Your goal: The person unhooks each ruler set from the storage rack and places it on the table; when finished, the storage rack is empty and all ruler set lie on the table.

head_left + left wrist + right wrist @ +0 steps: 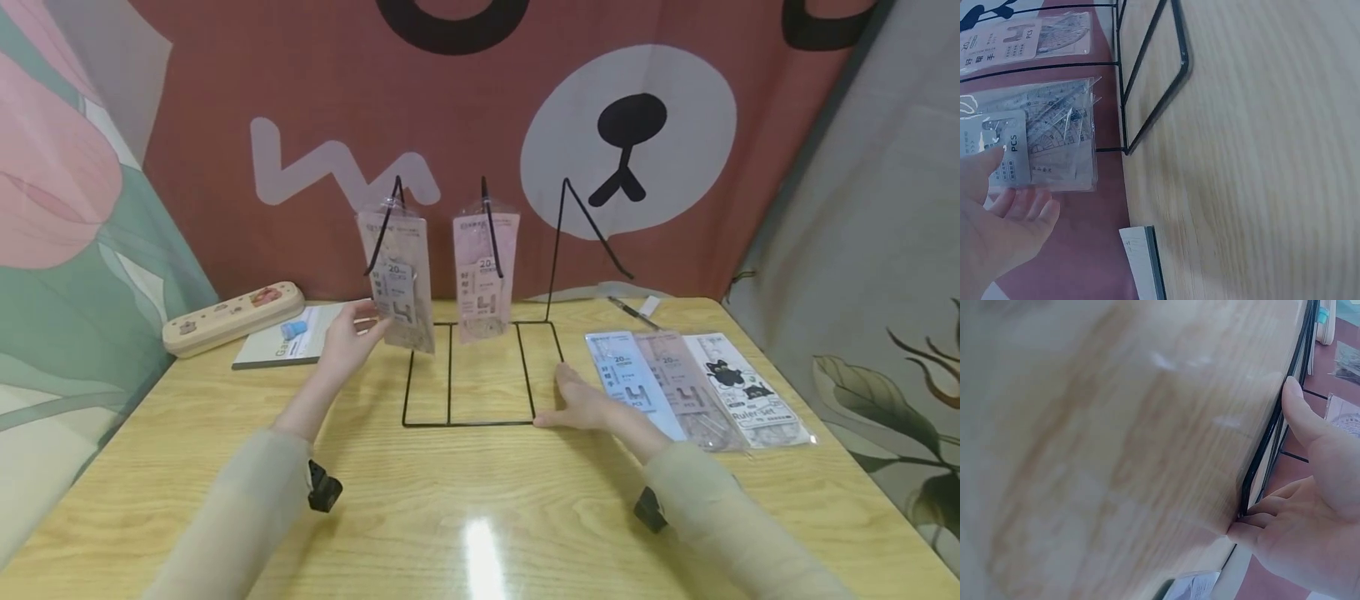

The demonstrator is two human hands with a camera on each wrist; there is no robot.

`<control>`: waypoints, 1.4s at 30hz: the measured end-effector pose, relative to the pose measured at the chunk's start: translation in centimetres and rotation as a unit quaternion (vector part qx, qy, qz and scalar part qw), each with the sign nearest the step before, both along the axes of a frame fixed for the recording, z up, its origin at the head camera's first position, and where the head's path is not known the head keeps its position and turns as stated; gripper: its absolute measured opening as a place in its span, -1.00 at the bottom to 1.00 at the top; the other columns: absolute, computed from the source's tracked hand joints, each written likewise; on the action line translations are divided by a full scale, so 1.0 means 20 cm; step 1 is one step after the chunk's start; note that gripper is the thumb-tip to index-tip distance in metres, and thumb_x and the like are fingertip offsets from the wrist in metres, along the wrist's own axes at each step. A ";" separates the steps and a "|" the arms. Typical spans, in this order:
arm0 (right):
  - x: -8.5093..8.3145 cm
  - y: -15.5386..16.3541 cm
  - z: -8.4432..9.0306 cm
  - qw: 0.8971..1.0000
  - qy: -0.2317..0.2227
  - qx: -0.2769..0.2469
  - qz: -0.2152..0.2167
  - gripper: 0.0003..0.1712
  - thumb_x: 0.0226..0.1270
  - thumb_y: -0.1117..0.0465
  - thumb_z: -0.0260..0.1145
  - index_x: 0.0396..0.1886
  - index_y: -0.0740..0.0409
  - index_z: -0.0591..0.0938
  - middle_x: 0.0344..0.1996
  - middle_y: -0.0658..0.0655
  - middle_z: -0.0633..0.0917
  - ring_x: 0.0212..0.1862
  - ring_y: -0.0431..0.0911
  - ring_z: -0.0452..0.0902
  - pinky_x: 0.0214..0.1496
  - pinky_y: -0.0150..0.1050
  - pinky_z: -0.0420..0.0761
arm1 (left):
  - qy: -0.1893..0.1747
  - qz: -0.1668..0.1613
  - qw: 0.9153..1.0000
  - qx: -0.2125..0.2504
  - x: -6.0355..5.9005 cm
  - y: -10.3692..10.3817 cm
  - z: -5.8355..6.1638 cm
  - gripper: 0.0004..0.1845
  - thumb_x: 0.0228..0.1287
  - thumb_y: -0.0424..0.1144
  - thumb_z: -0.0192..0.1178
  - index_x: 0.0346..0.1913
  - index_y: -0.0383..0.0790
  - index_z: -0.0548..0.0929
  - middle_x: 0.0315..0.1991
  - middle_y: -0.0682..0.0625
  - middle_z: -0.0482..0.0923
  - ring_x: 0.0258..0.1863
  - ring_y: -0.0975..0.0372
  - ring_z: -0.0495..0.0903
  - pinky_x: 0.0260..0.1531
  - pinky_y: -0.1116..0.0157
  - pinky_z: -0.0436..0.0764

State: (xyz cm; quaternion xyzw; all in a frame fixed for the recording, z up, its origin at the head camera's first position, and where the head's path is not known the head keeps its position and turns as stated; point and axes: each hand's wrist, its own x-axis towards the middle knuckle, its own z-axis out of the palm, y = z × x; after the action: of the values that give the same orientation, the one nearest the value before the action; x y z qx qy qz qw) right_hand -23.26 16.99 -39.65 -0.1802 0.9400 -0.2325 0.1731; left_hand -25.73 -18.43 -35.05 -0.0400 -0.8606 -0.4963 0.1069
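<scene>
A black wire display rack (487, 424) stands on the table with three upright hooks. On its left hook hangs a clear-wrapped ruler set (401, 287); a pink ruler set (485, 283) is on the middle hook. My left hand (352, 337) pinches the left pack by its side edge, and in the left wrist view the thumb lies over its printed card (1013, 147). My right hand (588, 406) holds the rack's base at the front right corner. Its thumb (1297, 409) lies along the black bar in the right wrist view, with the other fingers curled at the corner.
Right of the rack lie a blue ruler pack (628, 379), a pinkish pack (682, 387) and a white one with black cats (746, 387). A pen (633, 313) is behind them. At the back left are a cream pencil case (232, 318), a notebook (258, 350) and a small blue item (293, 329).
</scene>
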 end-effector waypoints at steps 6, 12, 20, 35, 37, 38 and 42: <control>0.00 0.00 0.01 1.000 -0.002 -0.002 -0.004 0.25 0.17 -0.15 0.32 0.39 0.58 -0.19 0.41 0.52 -0.21 0.47 0.32 -0.31 0.51 0.11 -0.19 | -0.030 -0.020 0.999 0.010 -0.04 0.02 0.00 -0.43 0.32 -0.09 0.15 0.22 -0.43 0.32 0.10 -0.32 0.43 0.14 -0.10 0.48 0.11 0.07 0.52; 0.01 0.00 0.01 1.000 0.002 0.000 -0.001 0.23 0.18 -0.13 0.32 0.38 0.60 -0.18 0.41 0.53 -0.20 0.46 0.33 -0.30 0.51 0.12 -0.18 | -0.030 -0.055 0.997 0.038 -0.02 0.04 -0.02 -0.54 0.33 -0.08 0.14 0.16 -0.33 0.51 0.09 -0.26 0.52 0.10 -0.01 0.50 0.14 0.08 0.51; 0.01 -0.02 0.01 1.000 0.000 0.000 -0.002 0.23 0.17 -0.12 0.34 0.38 0.61 -0.17 0.41 0.53 -0.20 0.47 0.32 -0.31 0.51 0.11 -0.19 | -0.002 -0.079 0.992 0.095 0.07 0.01 -0.05 -0.57 0.33 -0.23 0.15 0.20 -0.36 0.46 0.01 -0.32 0.59 -0.15 0.48 0.62 0.05 0.38 0.57; 0.00 0.00 0.00 1.000 -0.001 0.004 -0.004 0.23 0.17 -0.14 0.32 0.38 0.60 -0.16 0.42 0.51 -0.19 0.47 0.32 -0.30 0.51 0.11 -0.19 | 0.036 -0.130 0.981 0.138 0.41 -0.04 -0.08 -0.71 0.21 -0.41 0.23 0.01 -0.20 0.63 -0.28 0.40 0.68 -0.22 0.46 0.67 -0.17 0.50 0.63; 0.00 0.00 0.00 1.000 0.000 0.006 -0.004 0.22 0.17 -0.14 0.32 0.39 0.59 -0.15 0.42 0.51 -0.19 0.47 0.31 -0.30 0.51 0.10 -0.18 | 0.046 -0.142 0.979 0.138 0.46 -0.05 -0.07 -0.70 0.20 -0.44 0.22 -0.03 -0.10 0.65 -0.25 0.38 0.69 -0.20 0.45 0.67 -0.18 0.48 0.64; 0.00 0.00 0.00 1.000 0.000 0.006 -0.004 0.22 0.17 -0.15 0.32 0.39 0.59 -0.15 0.42 0.51 -0.19 0.47 0.31 -0.29 0.51 0.11 -0.18 | 0.051 -0.148 0.978 0.140 0.49 -0.06 -0.06 -0.69 0.19 -0.46 0.22 -0.05 -0.06 0.66 -0.24 0.36 0.69 -0.20 0.44 0.68 -0.19 0.48 0.64; 0.00 0.00 0.00 1.000 -0.004 0.007 -0.006 0.23 0.17 -0.17 0.31 0.39 0.58 -0.15 0.42 0.50 -0.18 0.47 0.30 -0.29 0.51 0.11 -0.18 | 0.055 -0.154 0.975 0.150 0.58 -0.10 -0.01 -0.64 0.19 -0.51 0.20 -0.08 0.02 0.68 -0.23 0.32 0.71 -0.21 0.45 0.67 -0.19 0.50 0.63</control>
State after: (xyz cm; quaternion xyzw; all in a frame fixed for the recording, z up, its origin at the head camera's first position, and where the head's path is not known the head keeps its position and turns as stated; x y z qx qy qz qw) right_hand -23.19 16.91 -39.64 -0.1719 0.9422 -0.2272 0.1763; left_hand -14.08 -20.42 -35.28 -0.1829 -0.7523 -0.6276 0.0815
